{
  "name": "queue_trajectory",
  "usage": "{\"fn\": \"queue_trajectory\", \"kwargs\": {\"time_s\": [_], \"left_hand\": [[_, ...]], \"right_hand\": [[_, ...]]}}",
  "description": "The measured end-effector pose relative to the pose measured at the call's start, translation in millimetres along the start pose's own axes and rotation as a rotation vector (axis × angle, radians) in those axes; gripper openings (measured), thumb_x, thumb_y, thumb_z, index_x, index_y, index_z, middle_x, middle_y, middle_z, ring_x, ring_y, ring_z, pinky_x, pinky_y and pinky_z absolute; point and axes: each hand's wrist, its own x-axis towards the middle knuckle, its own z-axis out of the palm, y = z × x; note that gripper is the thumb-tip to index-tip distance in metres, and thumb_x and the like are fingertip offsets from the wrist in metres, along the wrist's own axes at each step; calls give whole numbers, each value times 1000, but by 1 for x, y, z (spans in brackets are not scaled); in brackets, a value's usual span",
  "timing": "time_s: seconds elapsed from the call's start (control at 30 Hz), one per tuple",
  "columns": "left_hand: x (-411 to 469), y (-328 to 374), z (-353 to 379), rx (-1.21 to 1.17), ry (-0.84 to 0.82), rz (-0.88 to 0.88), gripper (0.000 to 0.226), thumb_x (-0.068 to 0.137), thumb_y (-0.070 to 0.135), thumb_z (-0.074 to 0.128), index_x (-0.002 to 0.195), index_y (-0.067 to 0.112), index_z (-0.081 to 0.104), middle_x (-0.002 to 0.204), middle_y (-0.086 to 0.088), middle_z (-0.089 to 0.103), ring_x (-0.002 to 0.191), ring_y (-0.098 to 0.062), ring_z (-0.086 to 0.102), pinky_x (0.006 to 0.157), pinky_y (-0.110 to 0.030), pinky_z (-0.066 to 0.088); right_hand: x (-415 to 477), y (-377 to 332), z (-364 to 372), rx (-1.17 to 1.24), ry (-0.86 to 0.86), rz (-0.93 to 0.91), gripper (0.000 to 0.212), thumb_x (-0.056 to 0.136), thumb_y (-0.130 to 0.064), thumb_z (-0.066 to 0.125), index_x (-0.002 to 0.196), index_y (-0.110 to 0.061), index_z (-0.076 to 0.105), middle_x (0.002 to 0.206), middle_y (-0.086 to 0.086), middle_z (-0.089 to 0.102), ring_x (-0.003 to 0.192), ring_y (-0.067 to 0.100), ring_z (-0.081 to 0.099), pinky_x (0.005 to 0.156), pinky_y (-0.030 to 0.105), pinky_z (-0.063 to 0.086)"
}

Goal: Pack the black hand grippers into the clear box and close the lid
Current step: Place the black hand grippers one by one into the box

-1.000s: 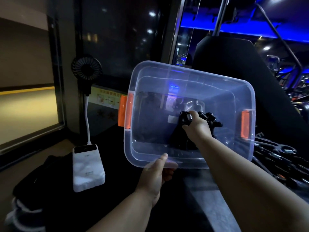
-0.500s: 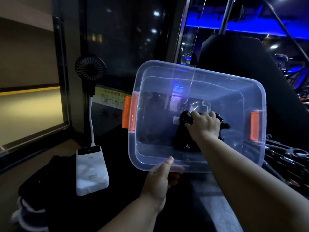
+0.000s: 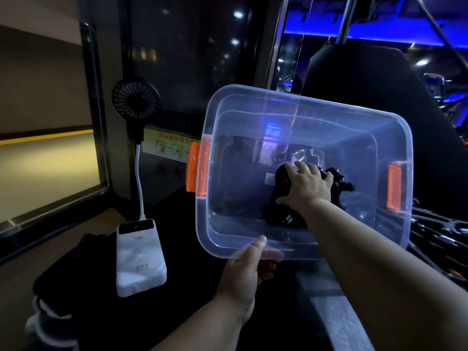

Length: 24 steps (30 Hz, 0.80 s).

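In the head view, the clear box [image 3: 304,171] is tipped so its open top faces the camera, with an orange latch [image 3: 198,171] on its left end and another [image 3: 394,186] on its right. The left hand [image 3: 247,273] pinches the box's near rim, thumb on the inside and fingers [image 3: 268,268] curled underneath, clamped on the plastic. The right hand [image 3: 307,184] reaches inside the box, its fingers spread and pressed over the black hand grippers [image 3: 285,214], which lie bunched against the box's bottom, toward the right side. More black grippers [image 3: 435,239] sit in a dim pile outside the box at the right. To the left, a white power bank [image 3: 139,257] lies on the dark surface [image 3: 177,312], its white stalk carrying a small black fan [image 3: 136,98].
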Motion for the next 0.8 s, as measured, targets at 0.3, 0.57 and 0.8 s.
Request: {"fn": "queue_trajectory", "kwargs": {"time_s": [0.3, 0.57, 0.8], "left_hand": [[2, 2, -1, 23, -11, -8, 40, 92, 30, 51, 66, 8, 73, 73, -8, 72, 61, -6, 60, 56, -17, 45], [1, 2, -2, 67, -4, -1, 41, 91, 34, 52, 67, 10, 75, 76, -6, 73, 63, -6, 62, 57, -17, 47], [1, 1, 1, 101, 17, 20, 41, 93, 33, 50, 71, 8, 73, 75, -6, 72, 62, -7, 61, 60, -20, 47]], "right_hand": [[1, 2, 1, -8, -5, -8, 102, 65, -68, 70, 147, -38, 17, 151, -3, 28, 142, 24, 18, 111, 60, 17], [-17, 25, -23, 200, 62, 46, 87, 74, -74, 55, 146, -42, 20, 158, 3, 10, 146, 24, 4, 114, 50, 13], [-89, 100, -24, 505, 674, 76, 49, 88, -43, 54, 119, -6, 59, 119, 18, 57, 114, 32, 45, 101, 41, 31]]}}
